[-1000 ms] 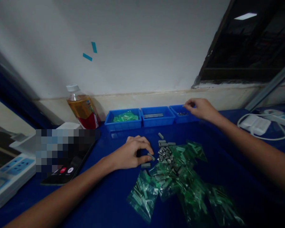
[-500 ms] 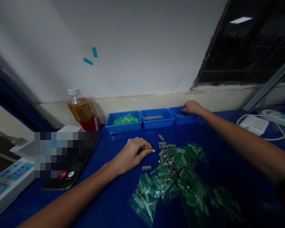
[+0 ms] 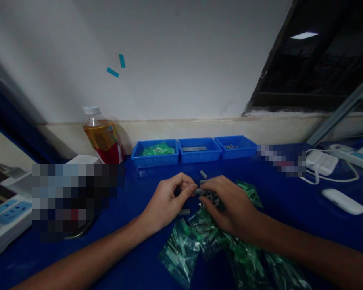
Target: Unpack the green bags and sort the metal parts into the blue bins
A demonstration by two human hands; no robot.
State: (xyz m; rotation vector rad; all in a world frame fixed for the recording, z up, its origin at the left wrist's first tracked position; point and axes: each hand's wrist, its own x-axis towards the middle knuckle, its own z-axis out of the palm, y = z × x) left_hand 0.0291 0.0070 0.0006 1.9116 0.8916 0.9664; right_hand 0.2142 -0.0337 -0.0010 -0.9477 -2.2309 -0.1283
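My left hand (image 3: 169, 199) and my right hand (image 3: 228, 203) meet over a small heap of grey metal pieces (image 3: 211, 196) on the blue table (image 3: 133, 257). The left thumb and forefinger pinch one small grey piece. The right fingertips are closed against that same piece; whatever they hold is too small to make out. Green plastic bags of parts (image 3: 196, 237) lie under and in front of the right hand. One loose grey piece (image 3: 203, 174) lies just beyond the hands, another (image 3: 184, 212) under the left hand.
Three blue bins stand at the wall: one with green bags (image 3: 156, 152), one with grey bars (image 3: 198, 149), one with small parts (image 3: 234, 146). A drink bottle (image 3: 100, 135) stands left. A power strip (image 3: 3, 217) lies far left; white devices and a cable (image 3: 335, 181) lie right.
My right hand came back from the right blue bin to the heap and met my left hand. The left hand stayed near the heap, still pinching a piece.
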